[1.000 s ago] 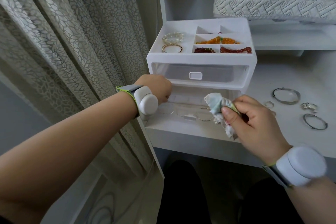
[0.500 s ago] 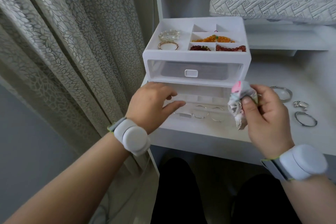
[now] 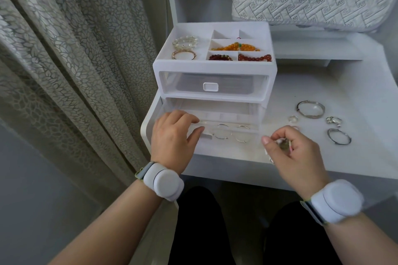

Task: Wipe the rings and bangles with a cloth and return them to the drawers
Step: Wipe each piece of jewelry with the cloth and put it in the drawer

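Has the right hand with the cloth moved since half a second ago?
Yes. The right hand has dropped from level with the open bottom drawer to the desk's front edge, the cloth now balled inside its fingers.

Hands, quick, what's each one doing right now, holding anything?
Left hand: open, empty, resting on the front of the open drawer.
Right hand: closed around the bunched cloth.
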### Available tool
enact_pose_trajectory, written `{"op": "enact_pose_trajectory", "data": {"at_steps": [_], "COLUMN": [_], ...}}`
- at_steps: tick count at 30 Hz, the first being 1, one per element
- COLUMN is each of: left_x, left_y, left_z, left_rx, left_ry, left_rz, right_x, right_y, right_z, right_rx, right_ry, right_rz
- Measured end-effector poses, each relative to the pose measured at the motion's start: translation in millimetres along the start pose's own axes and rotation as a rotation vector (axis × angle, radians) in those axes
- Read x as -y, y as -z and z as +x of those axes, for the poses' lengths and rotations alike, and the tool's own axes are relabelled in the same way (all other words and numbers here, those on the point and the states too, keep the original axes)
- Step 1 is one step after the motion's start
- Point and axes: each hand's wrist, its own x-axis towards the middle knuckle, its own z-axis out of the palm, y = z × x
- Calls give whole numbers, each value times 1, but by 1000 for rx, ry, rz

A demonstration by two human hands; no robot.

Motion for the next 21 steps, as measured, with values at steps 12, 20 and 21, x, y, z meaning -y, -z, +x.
{"op": "enact_pose_trajectory", "data": {"at_steps": [12,20,21], "left_x": [-3,-5,-5], "left_y": [-6,-15,-16], "left_z": [7,17,18], "left_rx": [-63,-83,-77], "left_ry": [49,44,47], "left_rz": [-43,108,91], "right_x": [-2,0,0], "right_y": [-3,-6,-6], "right_z": [6,19,19], "right_rx": [4,46,58], "right_ry": [-39,-63,-66], "right_rz": [-43,-65,-74]}}
